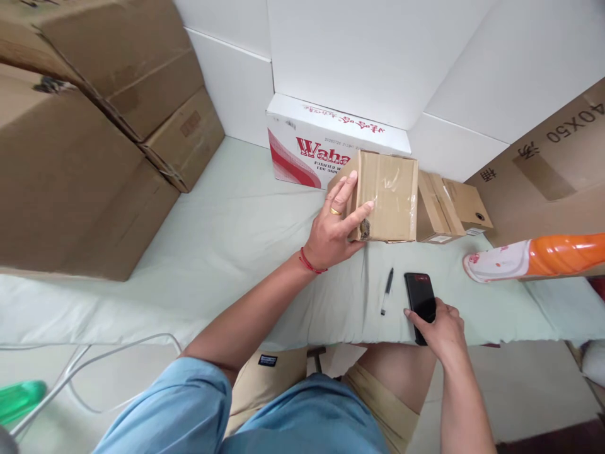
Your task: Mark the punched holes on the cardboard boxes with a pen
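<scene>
A taped brown cardboard box (390, 195) stands on the cloth-covered table. My left hand (333, 227) rests spread against its left edge, one finger reaching onto the near face; it touches the box without closing round it. Lower right, my right hand (439, 328) grips a black phone (420, 293) by its lower end, thumb along the left edge and fingers on the right. The phone lies at the table's front edge with its dark face upward. Just left of the phone lies a black-and-clear pen (387, 290), touched by neither hand.
Behind the box, a white and red water carton (302, 148) stands against the wall. Two smaller brown boxes (439, 208) (466, 205) sit to its right. An orange bottle (558, 255) juts in at right. Large cartons (85, 183) fill the left. White cables (118, 347) hang below the table.
</scene>
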The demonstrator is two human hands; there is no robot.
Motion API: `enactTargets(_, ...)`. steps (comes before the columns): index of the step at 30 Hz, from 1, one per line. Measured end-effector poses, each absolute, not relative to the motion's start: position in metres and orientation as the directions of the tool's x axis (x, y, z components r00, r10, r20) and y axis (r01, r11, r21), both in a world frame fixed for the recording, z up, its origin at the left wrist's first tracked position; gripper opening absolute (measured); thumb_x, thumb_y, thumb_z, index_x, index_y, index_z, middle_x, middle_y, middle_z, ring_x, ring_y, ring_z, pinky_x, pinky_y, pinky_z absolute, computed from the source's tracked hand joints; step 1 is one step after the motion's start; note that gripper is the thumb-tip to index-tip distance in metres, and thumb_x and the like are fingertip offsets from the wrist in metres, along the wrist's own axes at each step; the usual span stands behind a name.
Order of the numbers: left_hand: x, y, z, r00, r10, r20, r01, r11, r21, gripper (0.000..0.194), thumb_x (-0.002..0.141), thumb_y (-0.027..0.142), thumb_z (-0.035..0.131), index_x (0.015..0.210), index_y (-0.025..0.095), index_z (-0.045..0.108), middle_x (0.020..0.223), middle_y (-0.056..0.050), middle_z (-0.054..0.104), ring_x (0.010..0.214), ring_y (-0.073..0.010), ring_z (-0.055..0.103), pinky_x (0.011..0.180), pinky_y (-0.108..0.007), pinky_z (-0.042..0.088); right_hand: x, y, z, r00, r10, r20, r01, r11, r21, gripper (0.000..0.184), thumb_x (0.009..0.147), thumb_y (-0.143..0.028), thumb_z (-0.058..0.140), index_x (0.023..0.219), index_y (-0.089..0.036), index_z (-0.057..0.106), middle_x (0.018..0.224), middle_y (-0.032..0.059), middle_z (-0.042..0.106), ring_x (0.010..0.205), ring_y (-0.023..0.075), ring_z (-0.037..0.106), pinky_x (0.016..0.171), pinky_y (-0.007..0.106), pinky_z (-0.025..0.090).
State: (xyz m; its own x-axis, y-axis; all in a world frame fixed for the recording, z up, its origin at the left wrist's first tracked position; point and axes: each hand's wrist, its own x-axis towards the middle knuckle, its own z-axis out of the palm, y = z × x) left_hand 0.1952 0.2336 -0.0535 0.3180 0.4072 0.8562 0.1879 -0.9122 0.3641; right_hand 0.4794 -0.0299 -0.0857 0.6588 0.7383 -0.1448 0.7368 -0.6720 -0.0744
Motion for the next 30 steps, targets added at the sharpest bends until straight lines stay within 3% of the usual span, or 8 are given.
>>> enactTargets(4, 0.196, 0.222, -0.056, 0.292, 0.395, 0.871, 0.165, -0.918, 0.361, 0.097, 0.094, 0.019, 0.079, 0.171, 0.047, 0.029, 0.192, -0.01, 0.006, 0.177, -0.0382, 0.019, 0.132, -0.072, 0.04, 0.48, -0.029, -0.085, 0.684, 0.714, -0.152, 0.711, -0.699, -0.081, 0.091, 0.078, -0.08, 0.064, 0.135, -0.009, 0.071, 0.123, 0.0277, 0.067, 0.126, 0.0471, 0.062, 0.108, 0.057, 0.052)
enactTargets(8, 0.196, 0.216, -0.059, 0.268, 0.397, 0.878, 0.147, -0.917, 0.37, 0.093, 0.095, 0.015, 0.076, 0.171, 0.045, 0.032, 0.191, -0.011, 0.013, 0.177, -0.0353, 0.021, 0.132, -0.068, 0.043, 0.482, -0.029, -0.09, 0.694, 0.709, -0.126, 0.702, -0.705, -0.096, 0.1, 0.078, -0.082, 0.063, 0.138, -0.002, 0.069, 0.122, 0.0305, 0.069, 0.133, 0.0502, 0.059, 0.112, 0.059, 0.049)
enactTargets(14, 0.196, 0.211, -0.067, 0.249, 0.415, 0.875, 0.144, -0.909, 0.39, 0.093, 0.092, 0.007, 0.074, 0.17, 0.041, 0.036, 0.186, -0.016, 0.022, 0.174, -0.0376, 0.029, 0.127, -0.065, 0.051, 0.48, -0.028, -0.095, 0.686, 0.724, -0.072, 0.71, -0.688, -0.149, 0.098, 0.073, -0.08, 0.067, 0.128, 0.001, 0.07, 0.117, 0.0328, 0.07, 0.127, 0.05, 0.062, 0.116, 0.062, 0.047)
enactTargets(18, 0.2, 0.206, -0.078, 0.221, 0.455, 0.863, 0.208, -0.886, 0.414, 0.09, 0.087, 0.006, 0.078, 0.165, 0.036, 0.045, 0.179, -0.019, 0.027, 0.17, -0.0395, 0.035, 0.123, -0.059, 0.055, 0.478, -0.037, -0.092, 0.704, 0.709, 0.047, 0.693, -0.67, -0.264, 0.091, 0.072, -0.081, 0.069, 0.125, -0.007, 0.067, 0.12, 0.0295, 0.066, 0.126, 0.0469, 0.062, 0.111, 0.059, 0.052)
enactTargets(22, 0.207, 0.201, -0.088, 0.214, 0.488, 0.846, 0.293, -0.859, 0.421, 0.085, 0.085, 0.01, 0.082, 0.16, 0.035, 0.051, 0.171, -0.019, 0.033, 0.164, -0.04, 0.042, 0.119, -0.058, 0.058, 0.463, -0.05, -0.074, 0.736, 0.675, 0.047, 0.614, -0.636, -0.468, 0.077, 0.067, -0.078, 0.077, 0.114, -0.018, 0.063, 0.119, 0.0213, 0.066, 0.116, 0.0403, 0.066, 0.106, 0.055, 0.056)
enactTargets(26, 0.213, 0.197, -0.094, 0.203, 0.499, 0.842, 0.322, -0.846, 0.424, 0.077, 0.084, 0.01, 0.081, 0.155, 0.029, 0.058, 0.165, -0.019, 0.038, 0.159, -0.0375, 0.046, 0.117, -0.056, 0.06, 0.414, -0.05, -0.043, 0.682, 0.713, 0.163, 0.605, -0.424, -0.674, 0.076, 0.075, -0.074, 0.079, 0.126, -0.02, 0.062, 0.127, 0.0162, 0.066, 0.11, 0.0335, 0.07, 0.104, 0.052, 0.059)
enactTargets(30, 0.215, 0.197, -0.091, 0.191, 0.509, 0.839, 0.31, -0.842, 0.441, 0.078, 0.083, 0.01, 0.08, 0.155, 0.027, 0.057, 0.16, -0.019, 0.04, 0.15, -0.0338, 0.055, 0.114, -0.051, 0.061, 0.355, -0.027, -0.015, 0.533, 0.742, 0.408, 0.699, -0.114, -0.706, 0.067, 0.081, -0.065, 0.084, 0.127, -0.022, 0.061, 0.123, 0.0129, 0.063, 0.112, 0.0314, 0.067, 0.1, 0.052, 0.06)
